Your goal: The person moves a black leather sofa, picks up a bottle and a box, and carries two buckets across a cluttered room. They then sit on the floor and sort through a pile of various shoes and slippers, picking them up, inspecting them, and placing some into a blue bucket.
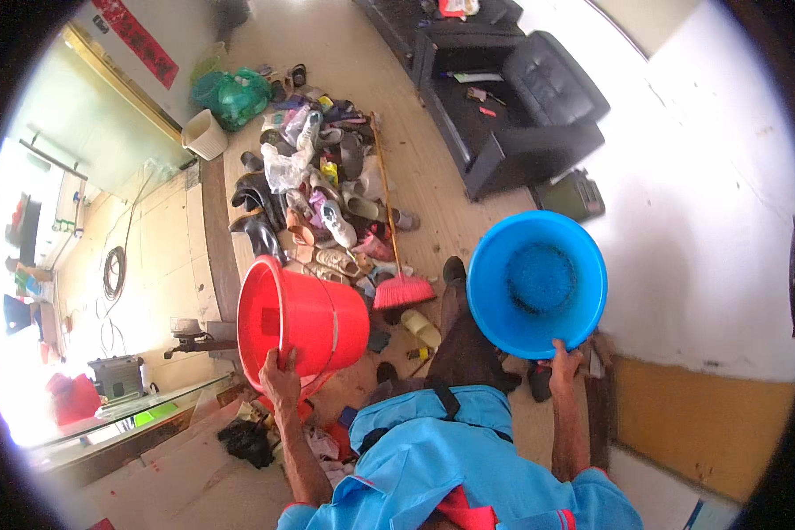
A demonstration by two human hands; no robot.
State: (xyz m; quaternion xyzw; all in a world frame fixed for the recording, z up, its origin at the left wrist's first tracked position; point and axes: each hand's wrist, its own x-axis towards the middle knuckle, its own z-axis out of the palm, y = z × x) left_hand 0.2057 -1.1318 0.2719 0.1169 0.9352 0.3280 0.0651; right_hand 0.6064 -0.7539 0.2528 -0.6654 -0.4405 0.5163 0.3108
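My left hand (280,378) is closed on the rim of a red plastic bucket (331,322), which is tilted on its side with its mouth toward the left. A thin handle runs around its body. On the right, my right hand (564,364) grips the near rim of a blue plastic bucket (486,305). Its mouth faces up, and dark specks of dirt show on its bottom. Just beyond the red bucket, a broom (404,291) with pink bristles leans its wooden handle over a heap of shoes (327,190).
A black armchair (539,115) stands at the far right, with a dark green box (572,194) beside it. Green bags (241,97) and a white bin (205,135) are at the far left. A yellow-green slipper (421,328) lies near my feet. A glass-edged counter (141,413) runs along the left.
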